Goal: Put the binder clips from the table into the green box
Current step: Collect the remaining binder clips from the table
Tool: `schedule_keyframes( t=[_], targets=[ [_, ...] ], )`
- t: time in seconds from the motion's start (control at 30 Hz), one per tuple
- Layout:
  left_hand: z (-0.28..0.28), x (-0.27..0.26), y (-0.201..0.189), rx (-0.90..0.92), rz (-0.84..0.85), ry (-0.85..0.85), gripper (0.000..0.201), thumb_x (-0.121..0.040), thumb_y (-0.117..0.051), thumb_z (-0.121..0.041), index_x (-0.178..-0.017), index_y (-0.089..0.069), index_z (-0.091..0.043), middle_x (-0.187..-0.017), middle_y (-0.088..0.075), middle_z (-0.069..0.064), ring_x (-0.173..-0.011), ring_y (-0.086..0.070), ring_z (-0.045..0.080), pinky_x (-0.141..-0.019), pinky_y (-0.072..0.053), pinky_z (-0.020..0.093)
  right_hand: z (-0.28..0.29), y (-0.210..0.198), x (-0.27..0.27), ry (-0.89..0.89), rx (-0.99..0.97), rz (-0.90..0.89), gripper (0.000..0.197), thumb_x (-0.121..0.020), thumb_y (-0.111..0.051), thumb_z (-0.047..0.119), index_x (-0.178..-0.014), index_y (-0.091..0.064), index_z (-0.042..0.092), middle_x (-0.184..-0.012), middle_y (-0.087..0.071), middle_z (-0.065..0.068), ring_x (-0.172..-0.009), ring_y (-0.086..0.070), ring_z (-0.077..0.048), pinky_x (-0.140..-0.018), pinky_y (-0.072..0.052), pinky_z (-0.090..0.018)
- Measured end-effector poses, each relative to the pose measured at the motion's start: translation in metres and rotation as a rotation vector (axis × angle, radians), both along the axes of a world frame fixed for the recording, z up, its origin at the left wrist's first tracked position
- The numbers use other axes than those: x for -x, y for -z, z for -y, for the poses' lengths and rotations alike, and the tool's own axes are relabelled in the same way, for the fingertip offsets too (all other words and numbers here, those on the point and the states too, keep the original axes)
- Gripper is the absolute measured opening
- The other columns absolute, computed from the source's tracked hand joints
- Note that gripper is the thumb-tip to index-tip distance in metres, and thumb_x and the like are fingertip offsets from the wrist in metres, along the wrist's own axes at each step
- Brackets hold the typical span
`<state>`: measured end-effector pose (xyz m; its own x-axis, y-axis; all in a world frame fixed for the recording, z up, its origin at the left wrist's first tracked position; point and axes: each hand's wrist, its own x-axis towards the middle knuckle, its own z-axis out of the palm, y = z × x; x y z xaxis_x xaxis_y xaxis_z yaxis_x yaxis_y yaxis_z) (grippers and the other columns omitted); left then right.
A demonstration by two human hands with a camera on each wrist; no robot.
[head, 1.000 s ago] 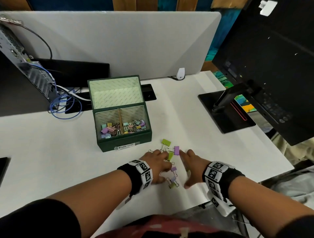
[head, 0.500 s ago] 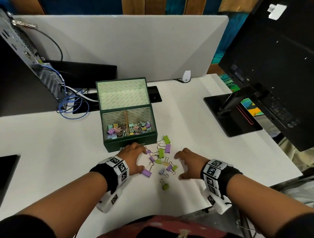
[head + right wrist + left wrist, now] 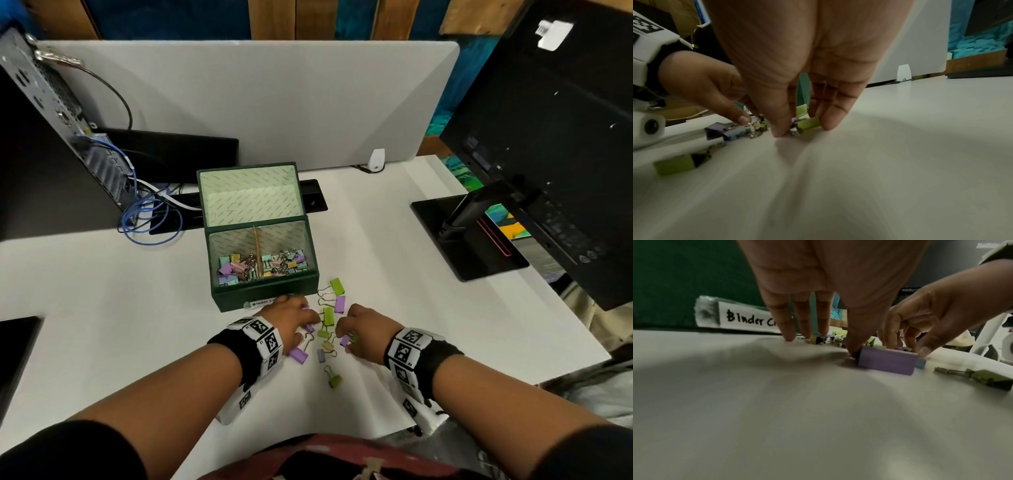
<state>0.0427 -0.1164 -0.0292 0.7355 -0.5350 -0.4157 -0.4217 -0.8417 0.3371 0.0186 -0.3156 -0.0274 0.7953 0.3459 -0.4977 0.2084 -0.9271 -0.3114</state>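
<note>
The green box [image 3: 263,296] stands open on the white table [image 3: 102,308], with several pastel binder clips inside. Loose binder clips [image 3: 328,316] lie in front of it, green and purple. My left hand [image 3: 308,322] reaches down among them with straight fingers [image 3: 789,335] on the table. Its thumb touches the wire handle of a large purple clip [image 3: 887,361]. My right hand [image 3: 346,337] pinches a small green clip [image 3: 807,124] between thumb and fingers, still on the table. One green clip [image 3: 335,380] lies apart, nearer me.
A monitor stand [image 3: 469,236] and black monitor [image 3: 548,154] stand at the right. A grey partition [image 3: 257,102] closes the back. A computer case [image 3: 51,102] with blue cables [image 3: 147,219] is at the back left. A black device [image 3: 13,349] lies at the left edge.
Both hands first drew apart, uncovering the scattered clips, then closed in again. The right hand now pinches a green clip. The left hand has moved up toward the box front.
</note>
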Motion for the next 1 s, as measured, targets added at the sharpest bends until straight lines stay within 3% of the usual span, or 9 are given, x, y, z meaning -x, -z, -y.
schedule_keyframes(
  t=[0.1,0.2,0.4,0.57,0.67,0.77,0.9,0.97,1.0],
  targets=[
    [0.002,-0.002,0.0,0.015,0.003,0.004,0.039,-0.087,-0.053,-0.017,-0.124,-0.051,-0.03,-0.125,-0.046,0.002,-0.12,-0.04,0.023,-0.101,-0.039,0.034,0.001,0.0,0.002,-0.041,-0.008,-0.007,0.033,-0.085,-0.059,0.021,-0.119,-0.056,0.021,-0.121,-0.05,-0.011,-0.112,-0.05,-0.028,-0.095,-0.043,-0.032],
    [0.002,-0.002,0.001,0.014,-0.004,-0.049,0.032,-0.087,-0.055,-0.019,-0.118,-0.054,-0.026,-0.118,-0.049,0.004,-0.113,-0.045,0.023,-0.095,-0.04,0.03,0.001,0.002,0.004,-0.053,-0.011,0.002,0.031,-0.085,-0.057,0.016,-0.116,-0.058,0.019,-0.119,-0.051,-0.011,-0.111,-0.049,-0.029,-0.094,-0.044,-0.034],
    [-0.003,-0.003,-0.002,0.053,-0.073,-0.171,0.033,-0.085,-0.053,-0.01,-0.115,-0.053,-0.022,-0.112,-0.057,0.001,-0.087,-0.051,0.015,-0.081,-0.046,0.027,0.006,0.004,0.002,0.055,-0.053,-0.015,0.018,-0.077,-0.055,0.006,-0.089,-0.056,0.02,-0.096,-0.044,-0.002,-0.085,-0.047,-0.021,-0.073,-0.036,-0.023],
    [-0.008,-0.004,-0.003,0.047,-0.108,-0.161,0.03,-0.084,-0.055,-0.012,-0.111,-0.058,-0.024,-0.116,-0.06,0.0,-0.101,-0.057,0.018,-0.082,-0.043,0.022,0.015,0.001,-0.003,0.129,-0.106,-0.039,0.033,-0.075,-0.058,0.009,-0.062,-0.041,0.035,-0.087,-0.048,0.002,-0.077,-0.048,-0.018,-0.067,-0.039,-0.023],
    [-0.012,-0.005,-0.003,0.112,-0.163,-0.287,0.023,-0.082,-0.06,-0.015,-0.101,-0.061,-0.028,-0.089,-0.059,-0.005,-0.084,-0.057,0.014,-0.071,-0.044,0.016,0.022,-0.003,-0.004,0.233,-0.171,-0.059,0.032,-0.072,-0.06,0.008,-0.059,-0.044,0.032,-0.073,-0.05,0.007,-0.07,-0.047,-0.014,-0.06,-0.037,-0.02],
    [-0.017,-0.006,-0.006,0.283,-0.346,-0.538,0.019,-0.083,-0.062,-0.009,-0.095,-0.061,-0.023,-0.07,-0.044,-0.004,-0.063,-0.051,0.011,-0.056,-0.047,0.015,0.027,-0.007,-0.01,0.402,-0.29,-0.101,0.027,-0.074,-0.064,0.007,-0.063,-0.051,0.028,-0.069,-0.052,0.005,-0.07,-0.048,-0.016,-0.067,-0.04,-0.024],
    [-0.016,-0.006,-0.016,0.501,-0.694,-0.836,0.023,-0.09,-0.043,0.003,-0.088,-0.059,-0.013,-0.078,-0.051,0.006,-0.06,-0.054,0.016,-0.043,-0.049,0.017,0.011,-0.023,-0.02,0.542,-0.465,-0.141,0.02,-0.08,-0.063,0.005,-0.07,-0.054,0.02,-0.071,-0.059,-0.003,-0.061,-0.055,-0.016,-0.062,-0.05,-0.023],
    [-0.011,-0.005,-0.023,0.654,-0.853,-0.964,0.02,-0.094,-0.042,-0.005,-0.082,-0.058,-0.008,-0.075,-0.051,0.009,-0.058,-0.049,0.017,-0.041,-0.047,0.017,-0.008,-0.035,-0.023,0.551,-0.585,-0.192,0.017,-0.083,-0.061,0.004,-0.074,-0.055,0.018,-0.074,-0.061,-0.005,-0.066,-0.058,-0.016,-0.07,-0.053,-0.026],
    [-0.009,-0.004,-0.024,0.724,-0.923,-1.021,0.023,-0.096,-0.043,-0.016,-0.081,-0.057,-0.006,-0.073,-0.051,0.01,-0.058,-0.049,0.018,-0.042,-0.047,0.019,-0.017,-0.04,-0.024,0.513,-0.606,-0.202,0.015,-0.083,-0.062,0.005,-0.078,-0.056,0.018,-0.075,-0.061,-0.003,-0.069,-0.06,-0.017,-0.075,-0.054,-0.029]
  ],
)
